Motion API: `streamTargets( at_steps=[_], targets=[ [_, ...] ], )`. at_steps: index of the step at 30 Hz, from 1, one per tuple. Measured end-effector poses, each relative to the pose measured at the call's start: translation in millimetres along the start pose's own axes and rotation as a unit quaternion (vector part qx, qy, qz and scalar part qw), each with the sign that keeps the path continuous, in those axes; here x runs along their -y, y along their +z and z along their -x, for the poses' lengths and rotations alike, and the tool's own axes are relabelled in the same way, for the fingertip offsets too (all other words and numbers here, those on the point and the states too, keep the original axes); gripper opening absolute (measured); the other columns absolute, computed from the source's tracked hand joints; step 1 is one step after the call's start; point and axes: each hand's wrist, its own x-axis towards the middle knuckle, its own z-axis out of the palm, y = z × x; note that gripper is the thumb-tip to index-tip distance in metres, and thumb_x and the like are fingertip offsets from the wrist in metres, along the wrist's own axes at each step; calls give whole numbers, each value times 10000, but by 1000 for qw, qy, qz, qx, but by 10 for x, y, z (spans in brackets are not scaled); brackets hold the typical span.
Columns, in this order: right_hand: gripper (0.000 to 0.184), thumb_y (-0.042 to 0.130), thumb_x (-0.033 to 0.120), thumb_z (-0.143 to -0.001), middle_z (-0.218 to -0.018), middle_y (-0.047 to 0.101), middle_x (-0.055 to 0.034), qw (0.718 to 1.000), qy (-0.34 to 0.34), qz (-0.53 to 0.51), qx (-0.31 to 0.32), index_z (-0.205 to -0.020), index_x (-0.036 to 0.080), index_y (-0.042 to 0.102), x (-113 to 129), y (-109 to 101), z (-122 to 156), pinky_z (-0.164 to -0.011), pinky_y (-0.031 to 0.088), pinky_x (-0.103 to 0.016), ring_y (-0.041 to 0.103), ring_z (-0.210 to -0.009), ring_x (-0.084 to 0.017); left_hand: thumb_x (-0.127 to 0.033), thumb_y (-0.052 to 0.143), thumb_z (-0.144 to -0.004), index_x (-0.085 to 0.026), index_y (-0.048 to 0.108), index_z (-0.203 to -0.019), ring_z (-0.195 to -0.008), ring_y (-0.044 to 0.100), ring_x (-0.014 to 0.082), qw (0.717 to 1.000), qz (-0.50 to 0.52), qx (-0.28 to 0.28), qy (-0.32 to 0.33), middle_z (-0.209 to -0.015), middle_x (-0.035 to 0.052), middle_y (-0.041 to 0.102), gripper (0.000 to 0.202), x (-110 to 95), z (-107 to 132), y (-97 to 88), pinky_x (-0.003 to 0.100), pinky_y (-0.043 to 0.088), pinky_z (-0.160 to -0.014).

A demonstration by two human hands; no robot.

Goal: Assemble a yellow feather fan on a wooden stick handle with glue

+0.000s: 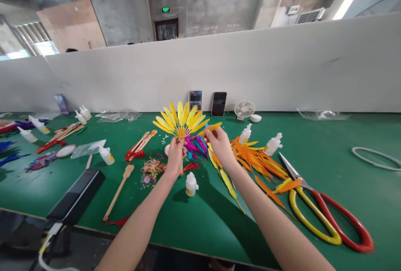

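A fan of yellow feathers [180,116] spreads upright on a wooden stick, and my left hand [176,156] is closed around that stick below the feathers. Between the pinched fingers of my right hand [219,143] is a single yellow feather [214,128], its inner end close to the fan's right side. Whether it touches the fan I cannot tell. Behind and below my hands lie purple and blue feathers [197,147]. Orange feathers [257,158] are piled to the right of my right hand. A small white glue bottle [191,184] stands upright below my left hand.
Large scissors [313,204] lie at the right, blades pointing away. More glue bottles [273,144] stand behind the orange feathers. A wooden stick [119,191], coloured bits [152,171] and a black power bank [75,195] lie left. A phone [219,103] and small fan [244,109] stand by the white partition [266,66].
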Motion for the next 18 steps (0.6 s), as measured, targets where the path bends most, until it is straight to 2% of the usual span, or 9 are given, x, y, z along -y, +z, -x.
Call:
streamTargets(
  at_steps=[9, 14, 18],
  targets=[
    [120, 514, 297, -690, -572, 528, 12, 987, -92, 117, 55, -623, 200, 535, 239, 80, -172, -582, 368, -278, 485, -560, -145, -267, 594, -672, -179, 416, -750, -337, 324, -1, 1000, -8, 11, -9, -548, -88, 440, 213, 4, 48, 36, 136, 187, -333],
    [148, 537, 268, -687, -636, 470, -15, 947, -198, 247, 45, -559, 192, 533, 235, 42, -276, -604, 366, -298, 449, -620, -159, -259, 568, -688, -173, 418, -722, -347, 370, 20, 1000, -5, 28, 3, -543, -73, 471, 176, 64, 28, 19, 152, 242, -341],
    [178, 537, 266, -693, -635, 455, -23, 928, -223, 297, 28, -532, 196, 511, 174, 58, -301, -634, 372, -321, 437, -650, -176, -209, 551, -679, -166, 448, -740, -402, 465, 52, 1000, 3, 24, 5, -561, -57, 504, 127, 59, 36, 32, 179, 349, -402]
  ],
)
